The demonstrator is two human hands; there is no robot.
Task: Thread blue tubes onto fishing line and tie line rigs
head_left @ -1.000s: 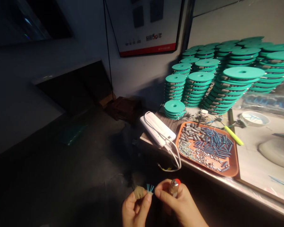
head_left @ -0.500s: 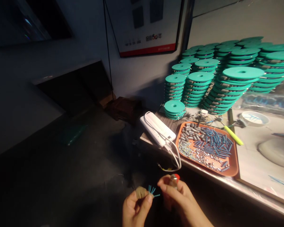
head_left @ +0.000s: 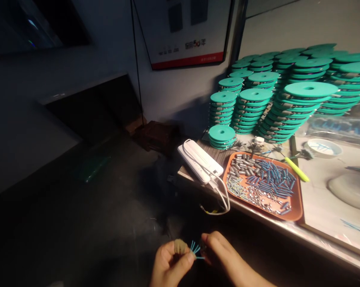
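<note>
Low in the view, my left hand (head_left: 171, 263) is closed in a pinch on a small fan of thin blue-green strands (head_left: 194, 248), whose ends point up and to the right. A tan covering (head_left: 180, 246) wraps its index finger. Close beside the strand tips, my right hand (head_left: 218, 251) is closed around what looks like a lighter; its metal-and-red top showed earlier, but now the fingers and the turned wrist hide most of it. One strand reaches right up to the right hand's fingers. Both hands are in the air in front of the table edge.
An orange tray (head_left: 298, 215) on the table holds grey cylinders, blue-striped pieces and small metal parts. Left of it lies a white power bank (head_left: 200, 161) with a cable hanging over the edge. Green spools (head_left: 311, 88) stand stacked behind; a yellow-green handle (head_left: 296, 169) lies right.
My right hand has turned and moved slightly down and left toward the strands, hiding the red-topped lighter. My left hand has shifted slightly, still pinching the strands.
</note>
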